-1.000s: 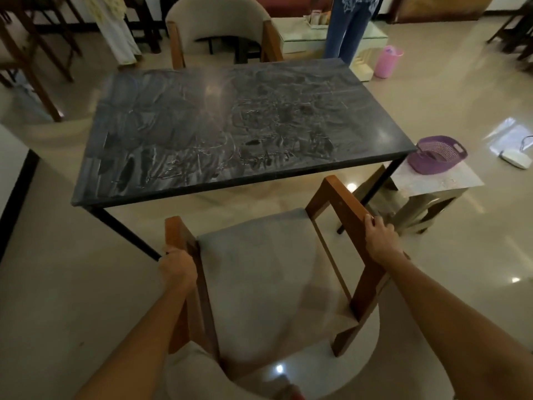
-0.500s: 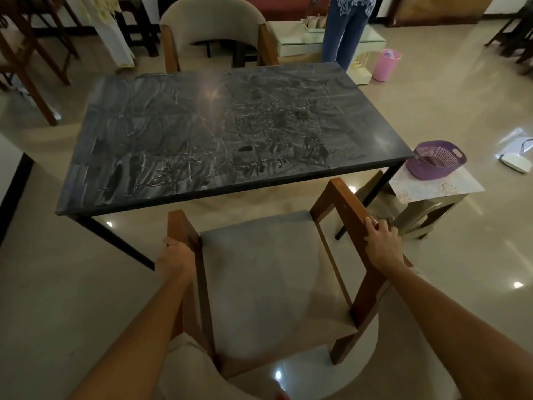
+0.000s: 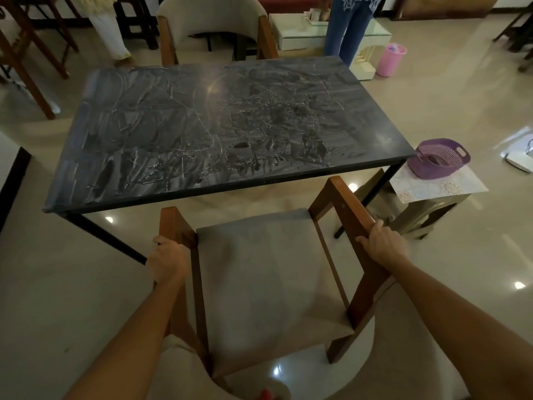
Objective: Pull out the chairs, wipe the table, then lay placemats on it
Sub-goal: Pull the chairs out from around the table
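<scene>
Smeared dark table (image 3: 219, 131); wooden grey-cushioned chair (image 3: 268, 272).

Dark stone table (image 3: 173, 134) – smeared streaks, nothing else visible on top.

Hands on chair (image 3: 268, 272) arms — table (image 3: 219, 125) ahead

You are looking at a dim indoor scene. Small ceiling-light spots glare off the glossy beige tiled floor (image 3: 432, 116), and a soft sheen streaks the dark rectangular stone table top (image 3: 213, 131). Straight lines bow toward the edges; detail stays fairly sharp.
</scene>
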Demonstrator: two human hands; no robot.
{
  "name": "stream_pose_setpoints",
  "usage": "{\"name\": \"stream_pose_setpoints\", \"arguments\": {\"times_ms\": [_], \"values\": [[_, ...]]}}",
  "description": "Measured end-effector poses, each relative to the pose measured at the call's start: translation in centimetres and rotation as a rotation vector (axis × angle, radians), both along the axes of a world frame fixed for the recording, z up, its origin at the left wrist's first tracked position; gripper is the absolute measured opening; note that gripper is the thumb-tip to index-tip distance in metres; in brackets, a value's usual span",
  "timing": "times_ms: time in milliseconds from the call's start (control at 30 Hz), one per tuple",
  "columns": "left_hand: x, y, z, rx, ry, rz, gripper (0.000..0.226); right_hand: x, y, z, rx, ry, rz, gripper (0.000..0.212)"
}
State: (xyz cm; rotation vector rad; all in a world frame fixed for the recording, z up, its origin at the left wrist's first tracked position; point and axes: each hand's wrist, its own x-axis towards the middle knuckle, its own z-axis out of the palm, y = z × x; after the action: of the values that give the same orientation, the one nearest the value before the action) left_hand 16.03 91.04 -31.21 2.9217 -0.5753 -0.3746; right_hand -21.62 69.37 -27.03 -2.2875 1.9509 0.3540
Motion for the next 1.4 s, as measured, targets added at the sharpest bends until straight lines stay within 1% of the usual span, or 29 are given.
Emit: {"name": "stream_pose_setpoints", "arguments": {"times_ms": [100, 233, 500, 600, 833, 1267, 1400], "values": [[0.2, -0.5, 0.1, 0.050, -0.024, -0.040, 0.061, -0.1, -0.4, -0.1, -0.001, -0.025, -0.001, 0.060], [0.4, -1.2, -0.1, 0.071, -0.042, -0.051, 0.061, 0.0, -0.9, -0.2, -0.001, -0.049, -0.022, 0.056], [0.7, -2.8, -0.1, 0.083, -0.050, -0.038, 0.060, 0.1, -2.4, -0.4, -0.008, -0.055, -0.028, 0.052], [0.7, -3.2, -0.1, 0.058, -0.051, -0.031, 0.058, 0.0, -2.9, -0.5, -0.010, -0.079, -0.024, 0.049], [1.0, -3.8, 0.0, 0.052, -0.066, -0.064, 0.059, 0.1, -3.8, -0.8, -0.017, -0.084, -0.012, 0.050], [1.4, -3.9, -0.8, 0.047, -0.128, -0.067, 0.043, 0.2, -4.2, -1.2, -0.035, -0.065, 0.005, 0.050], [1.1, -3.9, -0.5, 0.070, -0.120, -0.070, 0.051, 0.2, -4.2, -1.3, -0.043, -0.056, 0.001, 0.048]]}}
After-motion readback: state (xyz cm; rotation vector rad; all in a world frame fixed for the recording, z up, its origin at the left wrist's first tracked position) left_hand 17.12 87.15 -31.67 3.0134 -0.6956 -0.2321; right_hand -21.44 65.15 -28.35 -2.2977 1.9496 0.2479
